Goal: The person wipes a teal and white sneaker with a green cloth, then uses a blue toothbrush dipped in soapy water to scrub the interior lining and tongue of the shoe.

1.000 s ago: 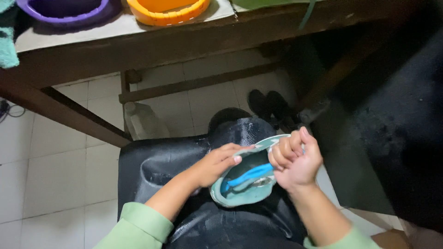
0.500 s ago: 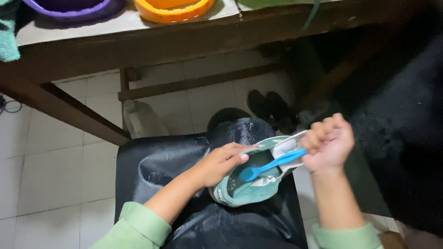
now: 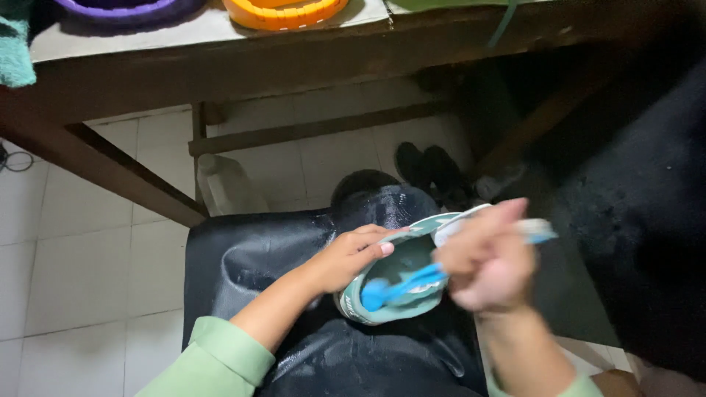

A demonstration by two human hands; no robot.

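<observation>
- Head view: A pale green sneaker with a white sole edge (image 3: 401,305) lies sole-side up on the person's lap, over a shiny black apron (image 3: 257,257). Its long axis runs from lower left to upper right.
- The left hand (image 3: 349,257) is closed around the sneaker's left rim, holding it in place.
- The right hand (image 3: 489,261), blurred, is fisted around a bright blue plastic brush (image 3: 401,283). The brush slants down-left from the fist, its head touching the sneaker's middle.
- The right hand sits at the sneaker's upper right end; the left is nearer its middle.
- Beyond the knees, a dark wooden desk (image 3: 220,66) carries an orange basin (image 3: 283,11) and a purple basin (image 3: 118,7).
</observation>
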